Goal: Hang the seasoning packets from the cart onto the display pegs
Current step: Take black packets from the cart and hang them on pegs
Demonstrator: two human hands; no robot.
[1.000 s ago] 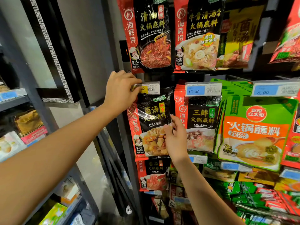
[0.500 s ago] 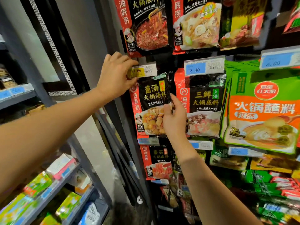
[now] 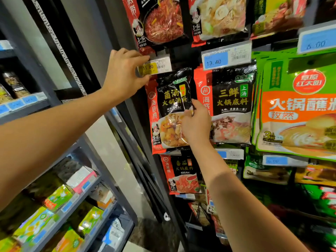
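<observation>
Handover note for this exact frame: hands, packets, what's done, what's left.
Left hand: fingers grip the yellow price tag above the packet.
Right hand: pinches the right edge of the black-and-red packet, which sits just below that tag.
Done: the packet is up in its place in the row. The tag hides whether it is hooked on.
Left: confirm it hangs, let go with both hands, fetch the next one. The cart is not in view.

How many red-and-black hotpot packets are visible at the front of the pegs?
5. Red-soup packet and pale-soup packet on top; mushroom packet, held by the right hand, and sanxian packet in the middle; tomato packet below. More may hang behind or lower.
</observation>
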